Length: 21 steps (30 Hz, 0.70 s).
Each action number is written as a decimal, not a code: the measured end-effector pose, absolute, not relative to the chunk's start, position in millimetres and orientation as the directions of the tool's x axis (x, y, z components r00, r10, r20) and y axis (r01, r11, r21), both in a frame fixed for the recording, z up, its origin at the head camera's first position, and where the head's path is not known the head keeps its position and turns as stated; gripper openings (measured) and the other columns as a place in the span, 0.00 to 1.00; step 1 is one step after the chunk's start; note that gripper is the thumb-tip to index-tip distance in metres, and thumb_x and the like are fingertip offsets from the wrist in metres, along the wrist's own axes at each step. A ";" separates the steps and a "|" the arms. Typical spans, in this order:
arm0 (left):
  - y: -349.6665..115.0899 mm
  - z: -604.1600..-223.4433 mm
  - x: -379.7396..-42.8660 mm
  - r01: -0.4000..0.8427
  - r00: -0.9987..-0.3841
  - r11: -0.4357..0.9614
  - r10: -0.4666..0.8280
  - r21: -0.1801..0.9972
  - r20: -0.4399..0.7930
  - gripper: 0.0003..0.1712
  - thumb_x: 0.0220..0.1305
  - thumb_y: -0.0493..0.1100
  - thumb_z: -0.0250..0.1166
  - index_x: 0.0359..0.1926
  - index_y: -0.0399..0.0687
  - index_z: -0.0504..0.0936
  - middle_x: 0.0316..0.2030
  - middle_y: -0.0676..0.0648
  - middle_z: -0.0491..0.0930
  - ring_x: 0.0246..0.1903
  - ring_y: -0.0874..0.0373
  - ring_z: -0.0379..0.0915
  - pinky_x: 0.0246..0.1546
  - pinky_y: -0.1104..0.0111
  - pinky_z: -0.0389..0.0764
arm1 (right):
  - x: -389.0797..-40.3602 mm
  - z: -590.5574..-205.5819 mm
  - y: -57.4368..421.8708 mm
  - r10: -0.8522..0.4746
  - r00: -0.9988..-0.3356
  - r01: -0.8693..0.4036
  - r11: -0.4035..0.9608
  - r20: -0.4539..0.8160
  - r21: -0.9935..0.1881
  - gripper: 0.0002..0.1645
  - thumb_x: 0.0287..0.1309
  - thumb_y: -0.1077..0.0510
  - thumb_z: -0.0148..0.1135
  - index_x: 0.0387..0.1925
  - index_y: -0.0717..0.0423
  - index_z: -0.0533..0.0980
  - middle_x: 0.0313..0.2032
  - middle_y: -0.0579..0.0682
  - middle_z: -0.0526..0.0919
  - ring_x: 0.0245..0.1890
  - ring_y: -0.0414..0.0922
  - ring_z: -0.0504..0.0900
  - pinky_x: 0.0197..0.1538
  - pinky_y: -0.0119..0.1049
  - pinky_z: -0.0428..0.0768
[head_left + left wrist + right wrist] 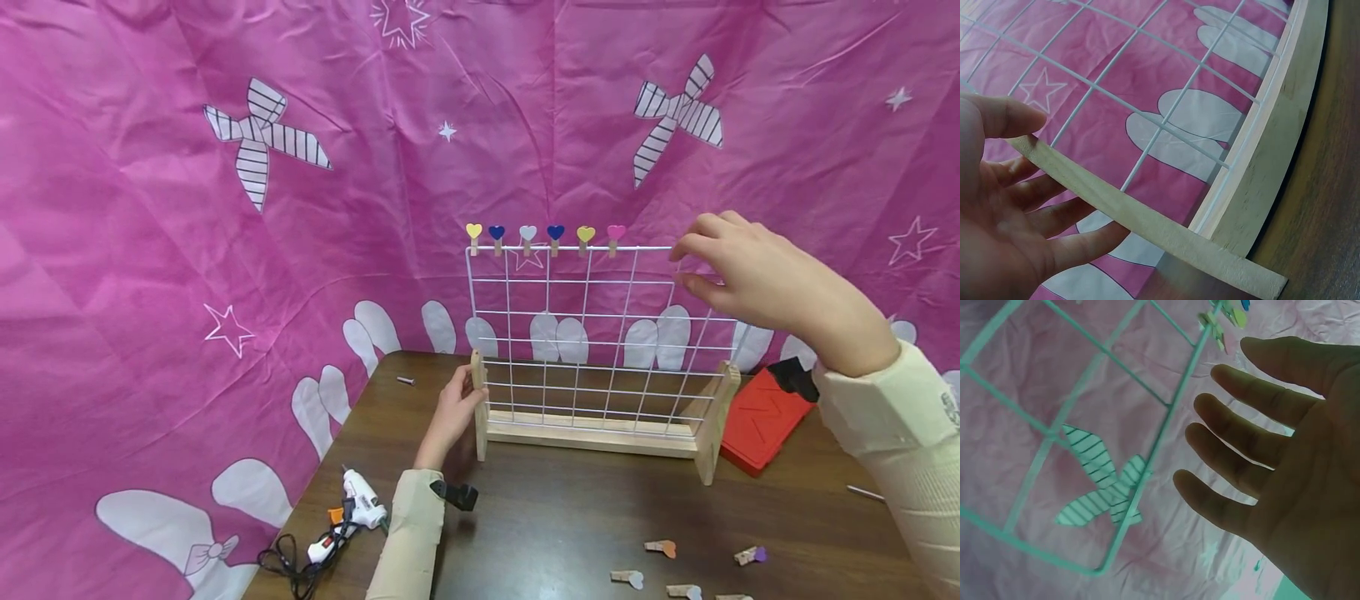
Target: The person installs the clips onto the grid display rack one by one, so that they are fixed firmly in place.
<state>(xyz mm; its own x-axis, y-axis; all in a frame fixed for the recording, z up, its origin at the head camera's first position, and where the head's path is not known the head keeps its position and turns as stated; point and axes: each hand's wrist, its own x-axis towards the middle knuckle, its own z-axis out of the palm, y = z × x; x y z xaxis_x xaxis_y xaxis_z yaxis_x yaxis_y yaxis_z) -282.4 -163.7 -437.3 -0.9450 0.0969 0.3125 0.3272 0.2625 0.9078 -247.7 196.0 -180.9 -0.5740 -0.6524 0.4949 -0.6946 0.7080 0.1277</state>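
Note:
A white wire grid (652, 247) stands upright in a pale wooden stand (592, 438). Along its top wire, toward the left, sit several small wooden clothespins with hearts, from a yellow-heart clothespin (473, 232) to a pink-heart clothespin (616, 233). My left hand (452, 410) grips the stand's left wooden upright (1116, 206), thumb on one side and fingers on the other. Beside the grid's upper right corner, my right hand (765, 279) hovers with loosely bent fingers. In the right wrist view, that hand (1297, 434) holds nothing and appears apart from the wire.
Loose heart clothespins, among them an orange-heart one (662, 547) and a purple-heart one (752, 556), lie at the front right. A white glue gun (363, 500) with a black cord lies left. Behind the right upright is a red packet (765, 417). Pink cloth (420, 183) hangs behind.

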 end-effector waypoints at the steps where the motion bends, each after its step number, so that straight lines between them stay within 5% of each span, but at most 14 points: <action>1: -163.2 -433.8 -279.3 0.327 -0.945 0.260 0.102 0.909 0.311 0.23 0.62 0.32 0.56 0.57 0.32 0.66 0.55 0.33 0.71 0.58 0.43 0.65 0.58 0.54 0.67 | -246.0 -186.5 199.0 -0.650 -0.577 -0.696 0.708 0.494 0.119 0.13 0.44 0.65 0.67 0.36 0.56 0.78 0.34 0.50 0.74 0.36 0.51 0.71 0.36 0.48 0.72; 12: -161.0 -424.3 -272.0 0.320 -0.947 0.281 0.101 0.905 0.304 0.22 0.62 0.32 0.55 0.58 0.31 0.65 0.55 0.31 0.70 0.58 0.42 0.64 0.59 0.53 0.66 | -234.0 -252.9 232.0 -0.662 -0.569 -0.729 0.680 0.489 0.072 0.15 0.41 0.63 0.70 0.35 0.55 0.78 0.33 0.45 0.75 0.30 0.41 0.73 0.32 0.42 0.75; 21: -162.5 -435.7 -282.5 0.321 -0.947 0.258 0.094 0.911 0.307 0.23 0.61 0.31 0.56 0.57 0.33 0.66 0.54 0.32 0.71 0.58 0.42 0.65 0.59 0.53 0.66 | -218.7 -317.3 259.1 -0.630 -0.646 -0.698 0.716 0.431 0.001 0.14 0.42 0.60 0.71 0.33 0.48 0.77 0.33 0.38 0.75 0.30 0.37 0.75 0.30 0.36 0.76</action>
